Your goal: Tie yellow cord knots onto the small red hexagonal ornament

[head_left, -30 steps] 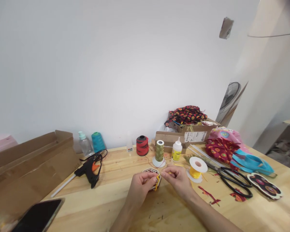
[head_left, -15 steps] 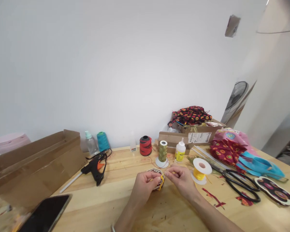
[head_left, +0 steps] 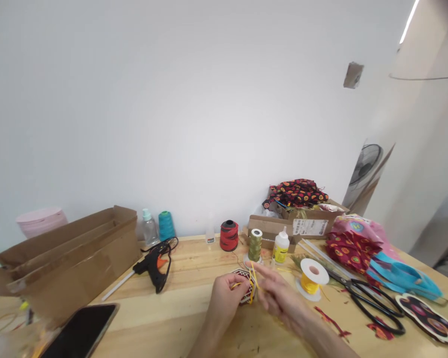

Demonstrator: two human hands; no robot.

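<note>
Right hand [head_left: 281, 297] has straightened its index finger, grip unclear; left hand [head_left: 225, 296] pinches yellow cord [head_left: 254, 277] by latticed piece [head_left: 247, 297]

left hand [head_left: 224, 298]: pinching yellow cord [head_left: 254, 277] at lattice piece [head_left: 247, 297] | right hand [head_left: 278, 294]: blurred, at same cord | yellow spool [head_left: 309, 284]: near right hand | tabletop [head_left: 164, 320]: black-handled scissors [head_left: 347, 284], glue gun [head_left: 154, 271]

right fingers [head_left: 265, 271] now out of their pinch

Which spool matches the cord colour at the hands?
The yellow spool, wide-flanged, right of the right hand. The teal spool, red-and-black spool and olive spool carry other colours.
</note>
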